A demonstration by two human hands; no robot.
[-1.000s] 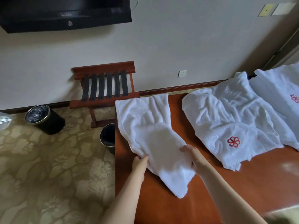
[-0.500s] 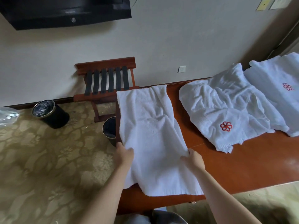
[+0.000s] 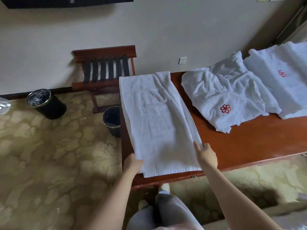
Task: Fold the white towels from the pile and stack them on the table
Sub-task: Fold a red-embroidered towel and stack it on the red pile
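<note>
while the white terry towel [image 3: 154,117] lies flat across the left end of the red-brown wooden table [image 3: 249,143], left hand [image 3: 132,163] grips its near-left edge, fingers tucked under; right hand [image 3: 206,155] rests 1 straight finger on the right edge. step: likely laid out, 1st fold pending. next: pinch both near corners, carry to table's far edge.

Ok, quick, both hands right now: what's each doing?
Left hand: holds the near left edge of the towel, fingers tucked under it.
Right hand: open, straight fingers resting on the towel's right edge.
</note>
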